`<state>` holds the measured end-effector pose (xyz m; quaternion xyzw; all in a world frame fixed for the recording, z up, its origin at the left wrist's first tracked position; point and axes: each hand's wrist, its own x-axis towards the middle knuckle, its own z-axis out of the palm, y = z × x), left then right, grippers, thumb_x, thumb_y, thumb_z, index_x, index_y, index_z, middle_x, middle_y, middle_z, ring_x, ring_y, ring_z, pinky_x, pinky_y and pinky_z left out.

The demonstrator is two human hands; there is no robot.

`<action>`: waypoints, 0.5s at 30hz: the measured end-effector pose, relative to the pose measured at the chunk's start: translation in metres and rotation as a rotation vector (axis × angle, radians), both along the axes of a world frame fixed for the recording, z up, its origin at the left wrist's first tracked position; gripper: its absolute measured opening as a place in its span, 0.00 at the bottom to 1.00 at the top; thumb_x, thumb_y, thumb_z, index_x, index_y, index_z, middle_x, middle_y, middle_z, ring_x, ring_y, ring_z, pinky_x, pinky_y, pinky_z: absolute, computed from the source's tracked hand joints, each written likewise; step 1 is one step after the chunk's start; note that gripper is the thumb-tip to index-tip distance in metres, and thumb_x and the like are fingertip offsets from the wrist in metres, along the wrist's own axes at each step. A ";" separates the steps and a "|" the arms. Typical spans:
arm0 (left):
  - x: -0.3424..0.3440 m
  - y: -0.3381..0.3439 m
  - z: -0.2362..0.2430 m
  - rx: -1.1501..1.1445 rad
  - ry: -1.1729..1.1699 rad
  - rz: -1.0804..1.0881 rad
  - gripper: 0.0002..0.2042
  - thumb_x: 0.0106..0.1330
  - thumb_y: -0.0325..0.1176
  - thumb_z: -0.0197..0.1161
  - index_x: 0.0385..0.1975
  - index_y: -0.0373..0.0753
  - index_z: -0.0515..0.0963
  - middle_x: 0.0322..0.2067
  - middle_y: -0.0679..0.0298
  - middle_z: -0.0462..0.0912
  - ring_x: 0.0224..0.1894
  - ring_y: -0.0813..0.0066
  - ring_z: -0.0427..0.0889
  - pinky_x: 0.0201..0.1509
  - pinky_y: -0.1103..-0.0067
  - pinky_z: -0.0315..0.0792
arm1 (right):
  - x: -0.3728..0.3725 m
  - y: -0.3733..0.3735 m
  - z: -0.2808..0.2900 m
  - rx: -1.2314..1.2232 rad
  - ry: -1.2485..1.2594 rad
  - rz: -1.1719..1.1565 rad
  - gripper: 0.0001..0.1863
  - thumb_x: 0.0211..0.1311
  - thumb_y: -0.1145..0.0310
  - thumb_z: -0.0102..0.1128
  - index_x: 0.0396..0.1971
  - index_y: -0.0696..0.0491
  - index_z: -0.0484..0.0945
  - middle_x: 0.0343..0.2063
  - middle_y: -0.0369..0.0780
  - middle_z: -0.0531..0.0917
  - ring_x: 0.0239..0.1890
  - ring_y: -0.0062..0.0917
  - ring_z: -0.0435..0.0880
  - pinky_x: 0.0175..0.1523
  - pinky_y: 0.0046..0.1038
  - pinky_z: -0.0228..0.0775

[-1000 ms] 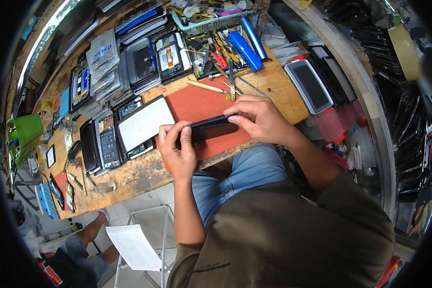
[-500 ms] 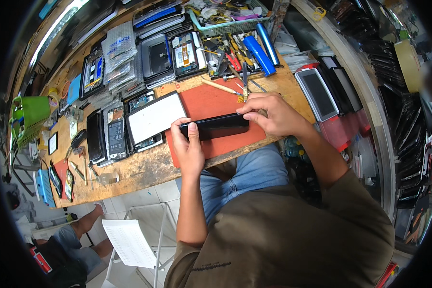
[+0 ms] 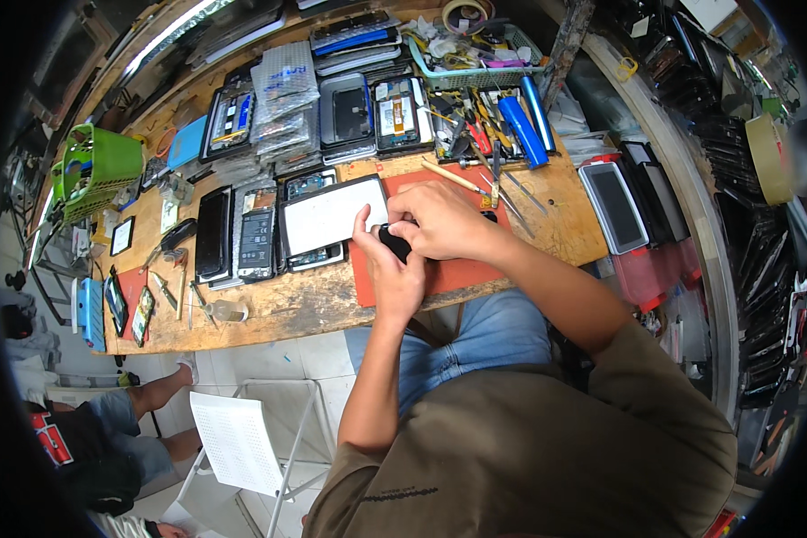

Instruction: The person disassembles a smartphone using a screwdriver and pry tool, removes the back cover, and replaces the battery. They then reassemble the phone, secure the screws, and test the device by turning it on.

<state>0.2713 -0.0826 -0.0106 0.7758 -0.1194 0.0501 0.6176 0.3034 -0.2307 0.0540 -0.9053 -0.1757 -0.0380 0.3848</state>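
A black phone (image 3: 394, 242) is held just right of frame centre over a red work mat (image 3: 448, 273) on the wooden bench (image 3: 278, 305), mostly hidden by both hands. The left hand (image 3: 393, 273) is closed around its lower end from below, and the right hand (image 3: 439, 224) is curled over its top, fingers clamped down. A white-faced tablet (image 3: 332, 215) is seen just left of the hands, with dismantled phones (image 3: 242, 233) further left and hand tools (image 3: 484, 125) at upper centre.
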 end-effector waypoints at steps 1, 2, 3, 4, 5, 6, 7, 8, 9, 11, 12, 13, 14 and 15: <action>0.001 -0.001 -0.001 0.000 -0.054 0.004 0.46 0.66 0.29 0.69 0.78 0.38 0.44 0.59 0.47 0.71 0.56 0.62 0.78 0.64 0.68 0.71 | 0.002 0.005 0.001 -0.012 0.061 0.001 0.06 0.60 0.69 0.69 0.31 0.57 0.84 0.32 0.49 0.87 0.40 0.48 0.87 0.45 0.48 0.76; 0.002 -0.002 -0.002 -0.002 -0.107 0.009 0.46 0.66 0.29 0.68 0.78 0.37 0.43 0.57 0.47 0.73 0.56 0.60 0.78 0.65 0.67 0.70 | 0.003 0.008 0.003 -0.022 0.044 0.029 0.07 0.60 0.69 0.69 0.33 0.57 0.84 0.34 0.49 0.86 0.42 0.48 0.87 0.46 0.48 0.76; 0.002 -0.002 -0.002 -0.012 -0.160 -0.004 0.46 0.65 0.28 0.67 0.78 0.37 0.43 0.54 0.47 0.75 0.56 0.58 0.79 0.66 0.66 0.70 | 0.002 0.011 0.005 -0.021 0.005 0.057 0.07 0.61 0.70 0.68 0.34 0.57 0.83 0.36 0.49 0.86 0.43 0.49 0.87 0.47 0.47 0.76; 0.003 -0.001 -0.003 -0.063 -0.132 -0.009 0.46 0.66 0.28 0.68 0.78 0.37 0.43 0.56 0.47 0.75 0.57 0.60 0.78 0.67 0.66 0.69 | 0.001 0.012 0.009 -0.048 0.009 0.073 0.08 0.62 0.70 0.68 0.36 0.58 0.83 0.38 0.49 0.86 0.44 0.49 0.87 0.48 0.47 0.76; 0.002 -0.001 -0.003 -0.123 -0.107 -0.031 0.46 0.67 0.28 0.68 0.79 0.37 0.42 0.57 0.48 0.75 0.59 0.61 0.78 0.68 0.67 0.69 | 0.000 0.010 0.013 -0.092 0.033 0.111 0.08 0.63 0.71 0.66 0.39 0.58 0.82 0.40 0.49 0.84 0.46 0.48 0.86 0.50 0.45 0.76; 0.003 0.002 -0.002 -0.184 -0.068 -0.045 0.46 0.67 0.28 0.68 0.79 0.37 0.42 0.58 0.49 0.76 0.61 0.62 0.77 0.68 0.67 0.68 | -0.002 0.007 0.018 0.027 -0.078 0.082 0.07 0.63 0.72 0.66 0.39 0.58 0.82 0.40 0.49 0.84 0.46 0.48 0.86 0.50 0.45 0.76; 0.003 0.002 -0.001 -0.354 0.041 -0.053 0.45 0.71 0.28 0.68 0.79 0.37 0.42 0.59 0.51 0.76 0.61 0.66 0.77 0.67 0.70 0.70 | -0.005 0.003 0.023 0.118 -0.147 0.040 0.07 0.64 0.72 0.66 0.39 0.58 0.82 0.39 0.49 0.84 0.45 0.47 0.86 0.51 0.44 0.76; 0.000 0.003 0.001 -0.456 0.031 -0.044 0.33 0.78 0.31 0.63 0.77 0.36 0.54 0.56 0.57 0.78 0.57 0.71 0.79 0.64 0.75 0.72 | -0.008 -0.001 0.027 0.215 -0.216 0.006 0.07 0.64 0.72 0.65 0.39 0.58 0.82 0.39 0.49 0.84 0.45 0.47 0.86 0.51 0.44 0.77; 0.005 0.007 0.005 -0.538 0.120 -0.082 0.26 0.81 0.34 0.59 0.73 0.36 0.61 0.53 0.60 0.80 0.54 0.74 0.79 0.60 0.77 0.73 | -0.011 -0.007 0.031 0.300 -0.281 -0.045 0.07 0.65 0.75 0.65 0.40 0.59 0.82 0.38 0.47 0.84 0.41 0.42 0.87 0.48 0.40 0.79; 0.014 0.015 0.016 -0.517 0.114 -0.112 0.18 0.84 0.39 0.53 0.65 0.35 0.72 0.47 0.65 0.83 0.46 0.80 0.79 0.51 0.80 0.74 | -0.019 -0.017 0.034 0.549 -0.121 -0.057 0.05 0.66 0.78 0.67 0.40 0.62 0.83 0.41 0.44 0.86 0.40 0.27 0.88 0.41 0.30 0.81; 0.019 0.019 0.022 -0.343 -0.012 -0.068 0.17 0.86 0.40 0.50 0.60 0.34 0.77 0.44 0.67 0.85 0.42 0.82 0.78 0.46 0.81 0.74 | -0.022 -0.021 0.035 0.607 -0.120 -0.050 0.05 0.66 0.78 0.69 0.39 0.63 0.83 0.41 0.43 0.87 0.39 0.21 0.88 0.38 0.26 0.81; 0.023 0.021 0.029 -0.242 -0.114 -0.060 0.15 0.85 0.38 0.51 0.56 0.33 0.79 0.41 0.65 0.86 0.41 0.80 0.79 0.45 0.80 0.74 | -0.027 -0.024 0.033 0.624 -0.119 -0.061 0.05 0.66 0.78 0.70 0.37 0.63 0.83 0.39 0.42 0.87 0.37 0.19 0.87 0.36 0.24 0.79; 0.026 0.023 0.035 -0.133 -0.199 -0.039 0.14 0.84 0.36 0.52 0.52 0.32 0.81 0.38 0.64 0.86 0.39 0.78 0.80 0.43 0.78 0.75 | -0.031 -0.026 0.031 0.641 -0.121 -0.074 0.05 0.66 0.78 0.70 0.36 0.63 0.83 0.36 0.40 0.88 0.34 0.17 0.86 0.34 0.23 0.78; 0.027 0.021 0.040 -0.091 -0.211 -0.063 0.13 0.83 0.34 0.53 0.50 0.32 0.81 0.36 0.61 0.86 0.37 0.75 0.81 0.42 0.77 0.75 | -0.036 -0.030 0.029 0.659 -0.120 -0.088 0.05 0.66 0.77 0.71 0.35 0.63 0.83 0.34 0.39 0.88 0.32 0.15 0.85 0.32 0.21 0.76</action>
